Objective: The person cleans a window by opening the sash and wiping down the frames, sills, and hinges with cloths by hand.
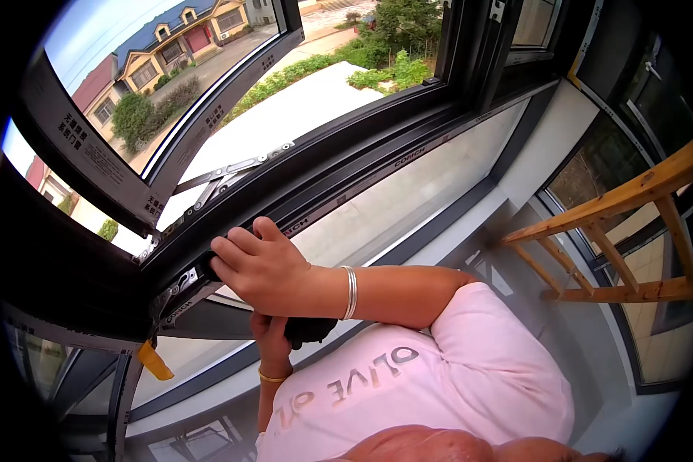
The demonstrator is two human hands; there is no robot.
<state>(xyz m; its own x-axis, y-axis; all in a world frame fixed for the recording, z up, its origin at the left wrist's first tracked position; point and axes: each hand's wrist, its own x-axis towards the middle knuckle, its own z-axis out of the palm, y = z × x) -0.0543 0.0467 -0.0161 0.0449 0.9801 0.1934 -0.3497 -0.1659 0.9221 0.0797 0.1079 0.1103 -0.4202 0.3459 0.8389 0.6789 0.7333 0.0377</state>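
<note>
My right hand [266, 266], with silver bangles at the wrist, is closed at the inner edge of the dark window frame [323, 189]. Its fingers curl over a black piece [206, 266] beside a metal fitting [182, 282]; most of what it grips is hidden. Below it, my left hand [271, 337], with a gold bangle, is closed on a black power tool [309, 329], partly covered by the right forearm. The open window sash [92, 154] tilts outward on metal stay arms [235, 167]. A yellow tag [155, 360] hangs at the frame's lower left corner.
A wooden ladder [608, 223] stands at the right near dark-framed glass panels. Lower fixed glass [408, 208] lies under the frame rail. Outside are a pale ledge [308, 108], green plants [400, 69] and a yellow house [185, 46].
</note>
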